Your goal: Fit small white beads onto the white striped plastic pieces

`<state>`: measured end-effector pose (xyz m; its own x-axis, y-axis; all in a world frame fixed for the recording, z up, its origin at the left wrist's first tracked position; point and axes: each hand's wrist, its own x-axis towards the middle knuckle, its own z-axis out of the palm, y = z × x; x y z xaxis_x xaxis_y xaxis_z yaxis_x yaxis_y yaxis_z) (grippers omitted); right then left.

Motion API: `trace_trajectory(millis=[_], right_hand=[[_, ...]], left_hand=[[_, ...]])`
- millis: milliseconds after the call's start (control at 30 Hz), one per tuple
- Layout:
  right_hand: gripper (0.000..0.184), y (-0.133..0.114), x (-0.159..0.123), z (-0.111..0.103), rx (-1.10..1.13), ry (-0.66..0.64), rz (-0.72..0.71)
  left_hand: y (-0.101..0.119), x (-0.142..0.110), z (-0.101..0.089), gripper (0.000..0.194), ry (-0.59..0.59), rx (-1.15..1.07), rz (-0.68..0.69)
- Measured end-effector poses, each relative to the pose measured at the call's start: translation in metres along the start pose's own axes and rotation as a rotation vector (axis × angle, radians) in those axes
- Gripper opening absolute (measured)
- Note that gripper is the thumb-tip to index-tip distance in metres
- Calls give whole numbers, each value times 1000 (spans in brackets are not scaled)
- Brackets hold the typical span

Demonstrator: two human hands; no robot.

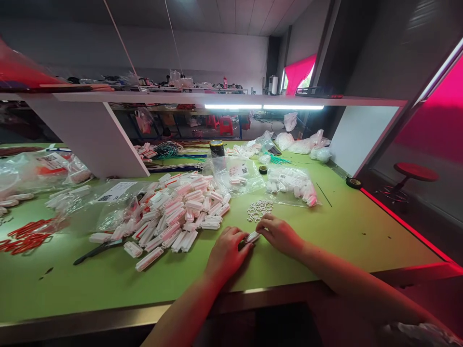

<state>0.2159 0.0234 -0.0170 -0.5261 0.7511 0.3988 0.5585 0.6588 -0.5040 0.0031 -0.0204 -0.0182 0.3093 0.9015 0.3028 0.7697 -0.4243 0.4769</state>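
Near the front of the green table, my left hand (228,248) grips a white plastic connector housing (252,236) between thumb and fingers. The housing lies low, close to the tabletop. My right hand (282,234) is closed in a pinch at the housing's right end, its fingertips bent down against it; whatever sits between them is too small or hidden to make out. Just beyond both hands is a scatter of tiny white plastic pieces (259,210). To the left of my left hand spreads a large heap of similar white housings (181,207), some with red parts.
Black-handled scissors (94,251) and orange-red strips (27,236) lie at the left. Behind my hands are clear bags of white parts (291,185), a small black tape roll (263,169) and bundled wires (170,150). A white shelf (231,100) spans the table; a stool (415,172) stands right.
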Motion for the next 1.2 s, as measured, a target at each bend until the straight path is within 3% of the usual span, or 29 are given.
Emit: trace_trajectory(millis=[167, 333, 633, 1000, 1200], right_hand=[[20, -10, -7, -4, -353, -79, -135], [17, -18, -11, -7, -491, -120, -226], [24, -3, -12, -6, -262, 54, -122], [18, -1, -7, -4, -142, 36, -55], [16, -1, -5, 2, -197, -13, -20]], left_hand=[[1, 1, 1, 14, -6, -4, -17], [1, 0, 1, 14, -5, -18, -8], [0, 1, 1, 17, -20, -31, -15], [2, 0, -2, 16, -30, -11, -19], [4, 1, -4, 16, -29, -14, -28]])
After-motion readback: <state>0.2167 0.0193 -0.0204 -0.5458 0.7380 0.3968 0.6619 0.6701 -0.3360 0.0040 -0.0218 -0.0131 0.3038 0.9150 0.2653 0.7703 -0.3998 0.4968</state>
